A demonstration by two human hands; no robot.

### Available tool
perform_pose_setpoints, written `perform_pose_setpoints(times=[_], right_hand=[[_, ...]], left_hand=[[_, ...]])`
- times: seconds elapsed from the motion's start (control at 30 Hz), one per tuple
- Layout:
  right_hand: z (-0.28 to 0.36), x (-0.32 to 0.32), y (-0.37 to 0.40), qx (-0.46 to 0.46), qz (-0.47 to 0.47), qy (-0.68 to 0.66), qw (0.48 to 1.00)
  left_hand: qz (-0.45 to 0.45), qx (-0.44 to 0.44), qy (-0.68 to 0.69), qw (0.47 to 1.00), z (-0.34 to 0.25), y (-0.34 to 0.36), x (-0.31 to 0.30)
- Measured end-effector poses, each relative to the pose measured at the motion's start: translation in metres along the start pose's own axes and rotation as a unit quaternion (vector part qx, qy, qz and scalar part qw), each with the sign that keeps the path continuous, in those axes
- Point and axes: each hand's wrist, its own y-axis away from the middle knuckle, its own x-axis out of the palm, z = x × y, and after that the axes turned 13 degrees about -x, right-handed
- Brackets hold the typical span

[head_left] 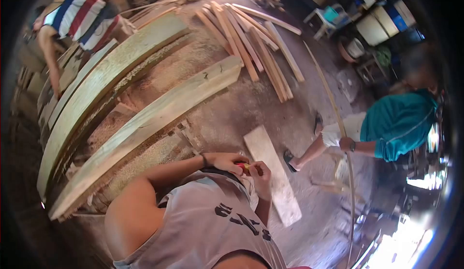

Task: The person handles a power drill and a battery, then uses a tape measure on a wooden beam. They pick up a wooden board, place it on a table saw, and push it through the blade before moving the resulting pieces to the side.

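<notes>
The small red-and-yellow object (243, 167) sits in front of the person's waist, between 2 bare hands. The left hand (228, 163) has its fingers curled round the red part, closed rather than spread. The right hand (261, 173) is at the yellow end, its fingers bent and bunched close together; at this size and with some blur, I cannot tell whether they pinch the object or only rest against it. It may be a tape measure, though the view is too poor to be sure.

There is 1 dark band (205, 161) on the left wrist, and the pale sleeveless shirt (208, 218) fills the lower middle. Just beyond the right hand, 1 flat board (273, 174) lies on the floor. On the left side stand 2 thick timber beams, a strongly curved beam (101, 80) and a straighter beam (145, 126) nearer the person, with sawdust (162, 75) between them. Farther ahead is a loose pile of cut lengths (245, 41), at least 8, overlapping too much for an exact count.

There are 2 other people: 1 in a striped shirt (77, 17), bending beside the curved beam with an arm reaching down, and 1 in a teal shirt (401, 124), holding 1 long thin strip (332, 98) in a hand and wearing 2 dark sandals (288, 160).
</notes>
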Motion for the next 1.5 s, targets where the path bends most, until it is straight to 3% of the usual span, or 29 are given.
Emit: perform_pose_setpoints(times=[0.2,0.43,0.63,0.73,0.9,0.97,1.07,1.17,1.23,1.37,1.4,1.5], right_hand=[[0.018,-0.046,-0.106,-0.015,0.248,-0.018,0.968],[0.021,-0.053,-0.199,-0.035,0.343,-0.012,0.938],[0.001,-0.012,-0.282,-0.128,0.363,0.071,0.92],[0.045,0.015,-0.317,-0.22,0.316,0.154,0.91],[0.083,0.032,-0.415,-0.253,0.301,0.175,0.903],[0.102,0.041,-0.439,-0.274,0.286,0.227,0.89],[0.114,0.045,-0.474,-0.221,0.305,0.195,0.906],[0.107,0.047,-0.503,-0.212,0.342,0.182,0.897],[0.089,0.051,-0.514,-0.194,0.361,0.131,0.903],[0.072,0.047,-0.549,-0.117,0.495,0.121,0.852],[0.09,0.049,-0.555,-0.13,0.535,0.147,0.822],[0.108,0.047,-0.583,-0.153,0.573,0.133,0.794]], left_hand=[[-0.182,-0.006,0.012,0.983,-0.051,-0.01,-0.014],[-0.328,0.017,0.064,0.942,-0.073,-0.031,-0.045],[-0.387,0.012,0.106,0.916,-0.057,-0.029,-0.106],[-0.42,0.062,0.128,0.896,-0.072,-0.021,-0.153],[-0.448,0.169,0.13,0.869,-0.105,-0.034,-0.235],[-0.491,0.14,0.088,0.855,-0.116,-0.04,-0.265],[-0.556,0.065,0.01,0.829,-0.146,-0.029,-0.289],[-0.631,0.069,0.022,0.773,-0.132,-0.051,-0.305],[-0.637,0.022,0.071,0.768,-0.139,-0.046,-0.301],[-0.668,-0.016,0.146,0.73,-0.127,-0.072,-0.306],[-0.672,-0.011,0.184,0.717,-0.129,-0.082,-0.303],[-0.673,-0.013,0.27,0.688,-0.142,-0.097,-0.312]])
